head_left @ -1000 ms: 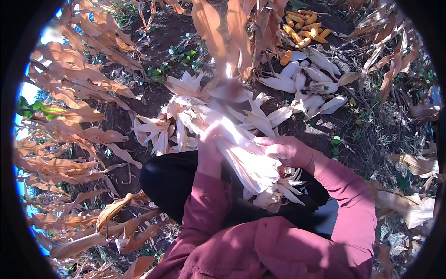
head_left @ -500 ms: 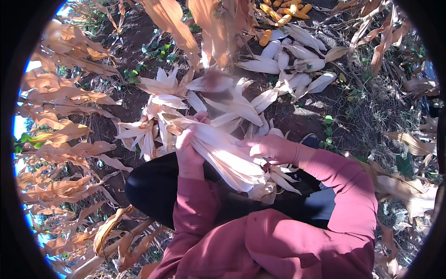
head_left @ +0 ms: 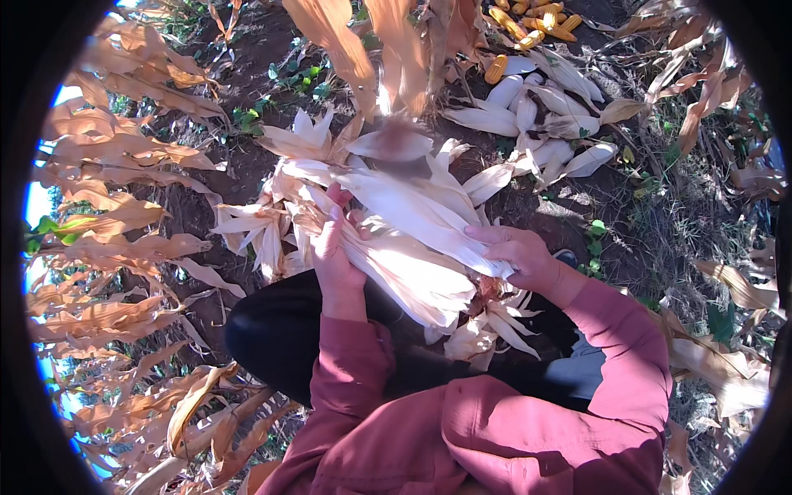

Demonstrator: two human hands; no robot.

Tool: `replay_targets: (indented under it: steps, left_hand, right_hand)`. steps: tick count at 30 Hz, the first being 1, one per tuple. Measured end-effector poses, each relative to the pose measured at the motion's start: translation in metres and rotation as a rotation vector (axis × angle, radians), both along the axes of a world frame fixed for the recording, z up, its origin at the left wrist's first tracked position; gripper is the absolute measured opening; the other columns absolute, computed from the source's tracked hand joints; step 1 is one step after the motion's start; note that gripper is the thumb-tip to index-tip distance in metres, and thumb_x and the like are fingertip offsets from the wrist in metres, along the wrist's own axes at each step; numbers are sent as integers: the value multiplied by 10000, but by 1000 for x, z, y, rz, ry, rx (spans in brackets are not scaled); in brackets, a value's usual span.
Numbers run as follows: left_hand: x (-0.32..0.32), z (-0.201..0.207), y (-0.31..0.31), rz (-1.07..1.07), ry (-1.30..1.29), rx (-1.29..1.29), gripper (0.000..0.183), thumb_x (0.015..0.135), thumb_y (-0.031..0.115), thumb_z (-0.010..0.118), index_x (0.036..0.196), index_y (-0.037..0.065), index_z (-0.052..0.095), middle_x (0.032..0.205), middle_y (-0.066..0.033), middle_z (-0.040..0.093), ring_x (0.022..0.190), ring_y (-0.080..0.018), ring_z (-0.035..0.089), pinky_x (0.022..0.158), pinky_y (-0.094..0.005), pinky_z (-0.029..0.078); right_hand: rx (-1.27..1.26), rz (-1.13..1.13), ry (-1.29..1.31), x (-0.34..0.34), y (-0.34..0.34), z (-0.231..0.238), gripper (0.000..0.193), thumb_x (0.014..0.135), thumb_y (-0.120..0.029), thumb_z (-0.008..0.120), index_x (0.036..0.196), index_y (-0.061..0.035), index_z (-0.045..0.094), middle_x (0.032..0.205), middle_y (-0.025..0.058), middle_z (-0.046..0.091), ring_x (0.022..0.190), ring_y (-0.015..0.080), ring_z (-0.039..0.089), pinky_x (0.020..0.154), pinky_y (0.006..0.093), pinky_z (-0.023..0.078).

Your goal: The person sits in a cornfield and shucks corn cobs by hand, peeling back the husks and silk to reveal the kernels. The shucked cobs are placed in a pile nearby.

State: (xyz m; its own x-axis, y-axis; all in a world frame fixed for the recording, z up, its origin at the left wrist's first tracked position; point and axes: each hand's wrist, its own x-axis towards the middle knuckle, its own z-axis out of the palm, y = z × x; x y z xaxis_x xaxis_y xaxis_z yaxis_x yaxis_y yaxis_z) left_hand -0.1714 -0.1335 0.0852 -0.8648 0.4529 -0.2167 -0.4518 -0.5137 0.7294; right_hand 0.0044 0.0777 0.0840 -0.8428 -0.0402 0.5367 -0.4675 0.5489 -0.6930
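A corn ear wrapped in pale dry husk (head_left: 412,239) lies across my lap, tip pointing up and left. My left hand (head_left: 337,256) grips its left side, fingers curled over the husk leaves. On the right, my right hand (head_left: 520,254) is closed on a long husk leaf. Loose white husk leaves (head_left: 487,326) hang below the ear near my knees. The kernels are hidden under the husk.
A heap of peeled husks (head_left: 544,124) lies at the upper right, with several yellow husked cobs (head_left: 528,29) beyond it. More husks (head_left: 264,223) lie on the dark soil (head_left: 247,66) to the left. Dry orange corn stalks and leaves (head_left: 107,247) crowd the left side and top.
Both hands have stayed on the ear while the husk leaves spread wider. The view has tilted down, so the husk heap and cobs sit higher in the picture.
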Motion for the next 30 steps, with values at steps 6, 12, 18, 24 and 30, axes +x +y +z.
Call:
replay_targets:
  steps: [6,12,18,24,30]
  left_hand:
    - [1,-4,3,41,-106,1,308,847,155,566,1116,23,494,932,-65,550,766,-150,533,644,-287,459]
    - [-1,-17,-9,57,-54,33,247,844,118,564,1061,19,499,863,-57,549,710,-157,532,641,-297,460]
    - [8,20,2,292,-89,2,264,849,89,541,1090,-5,490,881,-75,550,698,-159,513,622,-296,444]
    - [11,14,-9,-70,135,27,250,822,133,561,990,-51,543,800,-88,551,670,-147,499,623,-266,413]
    - [19,-5,-1,-169,75,-30,294,808,122,557,1041,-56,546,890,-121,593,762,-176,553,703,-272,445]
  right_hand:
    - [80,191,-151,4,-3,0,250,781,-38,570,1023,-22,508,1195,195,520,1020,328,576,787,339,524]
    - [328,179,-12,0,-2,6,279,794,-58,571,1065,-33,510,1202,151,526,998,295,586,762,336,526]
    - [203,-45,-266,8,11,-61,327,796,-126,601,1108,-71,518,1198,120,534,977,292,585,764,337,506]
    - [327,48,-935,4,24,-54,533,743,-216,666,1227,-87,482,1340,160,386,1154,332,459,929,374,410]
    - [-590,165,-910,-34,-13,14,475,849,-327,607,1158,23,525,1084,82,569,1004,148,542,851,293,437]
